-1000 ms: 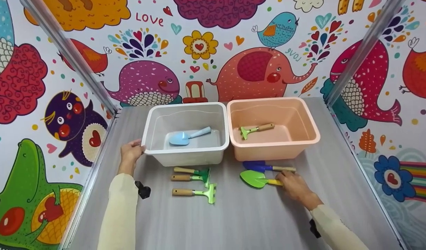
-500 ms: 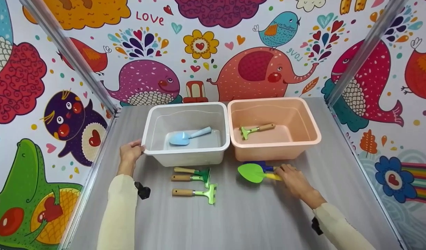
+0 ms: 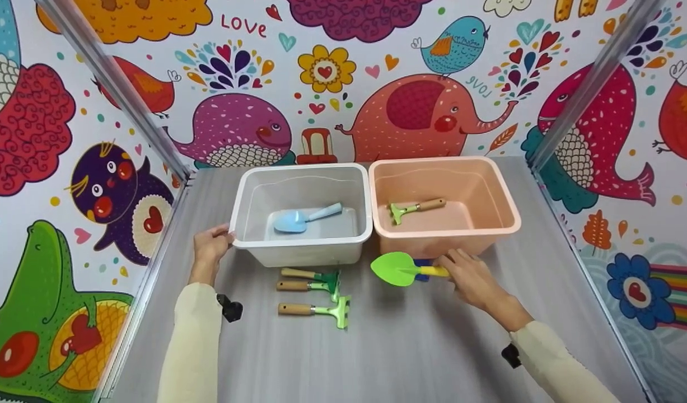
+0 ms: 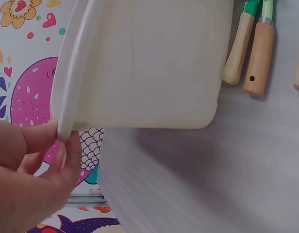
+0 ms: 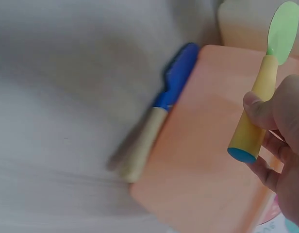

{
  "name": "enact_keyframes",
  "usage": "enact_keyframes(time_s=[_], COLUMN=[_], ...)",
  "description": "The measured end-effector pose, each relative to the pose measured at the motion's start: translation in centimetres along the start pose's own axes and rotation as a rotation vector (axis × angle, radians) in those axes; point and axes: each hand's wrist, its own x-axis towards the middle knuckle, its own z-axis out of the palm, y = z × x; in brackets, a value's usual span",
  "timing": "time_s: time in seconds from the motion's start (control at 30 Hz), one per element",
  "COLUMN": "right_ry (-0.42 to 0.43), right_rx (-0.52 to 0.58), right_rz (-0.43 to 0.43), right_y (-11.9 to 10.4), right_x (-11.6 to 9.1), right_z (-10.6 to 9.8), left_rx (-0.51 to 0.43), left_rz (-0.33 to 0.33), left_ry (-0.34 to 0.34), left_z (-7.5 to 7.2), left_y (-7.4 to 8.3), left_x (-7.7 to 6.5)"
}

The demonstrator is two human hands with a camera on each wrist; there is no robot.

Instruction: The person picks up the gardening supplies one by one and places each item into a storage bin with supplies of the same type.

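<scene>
While my left hand [image 3: 210, 246] pinches the rim of the white bin [image 3: 304, 243], my right hand [image 3: 466, 277] grips the green trowel [image 3: 393, 268]

With its yellow handle between my thumb and curled fingers, I hold the trowel raised above the tabletop [image 3: 377, 358], just in front of the near wall of the peach bin [image 3: 449, 232]. The blade points towards the tabletop's left edge. Close along the foot of that wall lies a blue trowel [image 5: 164, 102] with a wooden handle, mostly hidden in the head view.

My left thumb and fingers clamp the white bin at its near left corner, on the side of the tabletop's left edge. Both bins stand side by side near the far edge, white on the left. A light blue trowel [image 3: 291, 221] rests inside the white one; inside the peach one lies a small green rake [image 3: 431, 204] with a wooden handle.

In front of the white bin, three tools lie with their handles towards the left edge: a dark green tool [image 3: 309, 276] farthest from me, a second rake [image 3: 301, 286] right beside it, and a third rake [image 3: 304, 309] a little nearer me.
</scene>
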Motion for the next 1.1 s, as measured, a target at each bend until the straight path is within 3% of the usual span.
enact_keyframes(time_s=[0.3,0.53,0.77,1.1], right_ry=[0.063,0.072,-0.007,-0.076], right_rx=[-0.024,-0.087,-0.072,-0.019], right_rz=[-0.092,-0.111,-0.092,-0.085], right_y=[-1.8,-3.1,-3.6,-3.6], right_x=[3.1,5.3,7.6,10.9], right_z=[-2.9,-5.0,-6.0,-6.1], left_rx=[-0.002,-0.008,-0.012,-0.03], left_rz=[0.032,0.053,0.064,0.045], left_ry=[-0.003,-0.012,-0.01,0.002], left_z=[-0.1,-0.1,-0.1,0.0], left_y=[0.0,-0.1,0.1,0.0], left_x=[0.1,0.3,0.3,0.4])
